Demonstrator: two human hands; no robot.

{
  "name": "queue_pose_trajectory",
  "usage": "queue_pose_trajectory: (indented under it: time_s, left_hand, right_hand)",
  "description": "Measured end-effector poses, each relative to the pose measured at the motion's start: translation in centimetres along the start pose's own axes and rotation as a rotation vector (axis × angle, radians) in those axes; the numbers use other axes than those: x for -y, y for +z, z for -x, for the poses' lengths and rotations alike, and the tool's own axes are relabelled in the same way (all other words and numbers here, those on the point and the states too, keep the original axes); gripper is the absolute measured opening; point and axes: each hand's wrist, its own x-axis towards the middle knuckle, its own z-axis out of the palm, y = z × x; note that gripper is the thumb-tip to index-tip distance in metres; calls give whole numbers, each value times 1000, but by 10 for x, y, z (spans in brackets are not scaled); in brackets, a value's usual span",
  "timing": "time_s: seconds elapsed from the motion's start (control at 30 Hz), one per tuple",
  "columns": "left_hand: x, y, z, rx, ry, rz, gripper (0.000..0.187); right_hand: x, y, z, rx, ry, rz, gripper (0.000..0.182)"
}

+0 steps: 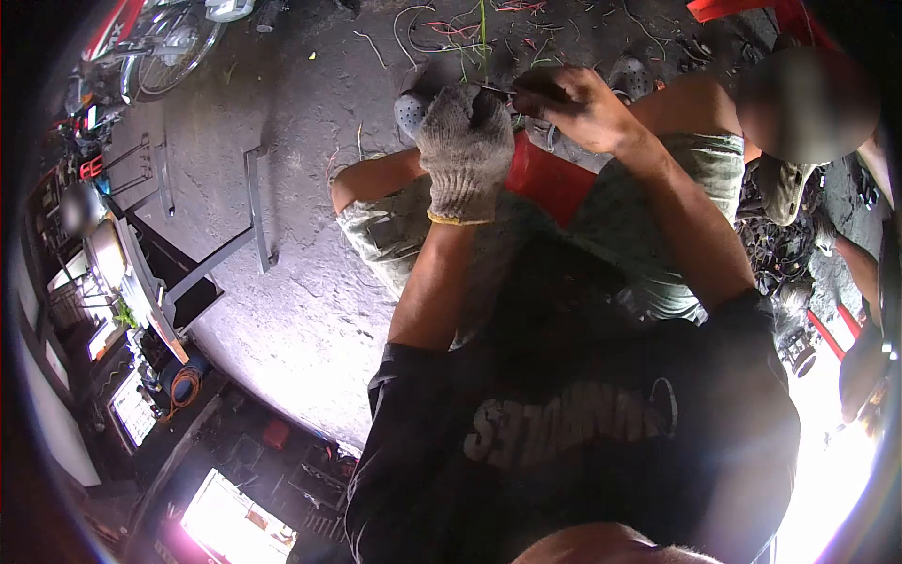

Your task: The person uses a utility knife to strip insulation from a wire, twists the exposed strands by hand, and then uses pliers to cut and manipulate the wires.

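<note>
My left hand wears a knitted grey-white glove with a yellow-edged cuff. Its fingers are curled closed above the red piece lying between my bent legs. Beside it on the right, my right hand is bare and its blackened fingers are bent together. A thin dark item spans the small gap between both hands; what it is cannot be made out. Just beyond the gloved fingers stands a thin green strand. Shadow hides both sets of fingertips.
Loose wires litter the floor ahead. A metal frame and a wheel are at left. Another person's arm and a dark tangled heap are at right. Grey perforated shoes are near my hands.
</note>
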Motion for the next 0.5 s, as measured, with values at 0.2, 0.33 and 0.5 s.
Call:
queue_pose_trajectory:
  time_s: [0.2,0.33,0.5]
  left_hand:
    - [1,-3,-1,-28,49,-35,10]
    - [7,-9,2,58,26,-107,21]
    - [5,-8,0,2,-9,-40,17]
  right_hand:
    - [5,2,-3,-110,-47,-18,18]
    - [5,1,-5,-86,-75,-34,18]
    - [9,2,-9,-27,28,28,25]
